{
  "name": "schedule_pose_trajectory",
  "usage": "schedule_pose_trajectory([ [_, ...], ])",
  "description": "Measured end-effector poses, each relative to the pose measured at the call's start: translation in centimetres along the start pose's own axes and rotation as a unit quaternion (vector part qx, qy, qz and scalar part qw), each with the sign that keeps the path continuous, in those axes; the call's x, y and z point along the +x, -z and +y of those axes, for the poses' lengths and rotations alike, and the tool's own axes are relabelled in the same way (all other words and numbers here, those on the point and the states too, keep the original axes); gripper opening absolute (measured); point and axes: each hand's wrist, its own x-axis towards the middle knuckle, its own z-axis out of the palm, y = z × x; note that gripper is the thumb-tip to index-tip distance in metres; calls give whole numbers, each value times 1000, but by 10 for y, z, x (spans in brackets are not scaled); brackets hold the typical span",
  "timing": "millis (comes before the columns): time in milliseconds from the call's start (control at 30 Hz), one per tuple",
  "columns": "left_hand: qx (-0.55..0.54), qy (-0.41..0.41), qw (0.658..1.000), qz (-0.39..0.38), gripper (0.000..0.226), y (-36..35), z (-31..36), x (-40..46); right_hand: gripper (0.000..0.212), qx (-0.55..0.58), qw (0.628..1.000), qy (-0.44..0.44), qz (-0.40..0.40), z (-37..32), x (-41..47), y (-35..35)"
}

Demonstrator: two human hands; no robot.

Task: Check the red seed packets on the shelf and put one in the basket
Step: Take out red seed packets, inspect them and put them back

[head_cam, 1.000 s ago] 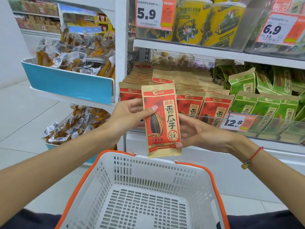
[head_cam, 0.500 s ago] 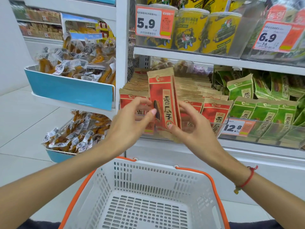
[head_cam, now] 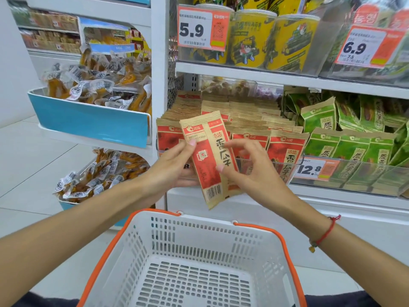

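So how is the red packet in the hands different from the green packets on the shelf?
The held red packet is red and tan; the green packets are green. The red packet is gripped by the left hand and right hand, tilted, above the basket; the green packets stand in rows. Both bear similar printed characters.

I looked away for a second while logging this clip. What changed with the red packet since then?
The red seed packet was turned over: a second ago its front faced the camera, now its barcode back shows, tilted. Both the left hand and right hand still hold it. The basket is still empty; shelf stock unchanged.
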Motion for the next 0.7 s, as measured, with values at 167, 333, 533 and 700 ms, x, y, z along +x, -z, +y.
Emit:
schedule_pose_trajectory([
  [167,30,24,998,-47,34,-5,0,-2,50,72,992,-66,77,-8,2,5],
  [333,55,24,995,-76,33,-1,3,-4,20,221,966,-125,57,-9,2,9],
  [533,77,15,997,-19,31,0,3,-3,21,250,954,-159,52,-8,3,12],
  [700,78,2,997,-4,28,3,3,-1,19,250,952,-157,86,-7,2,6],
])
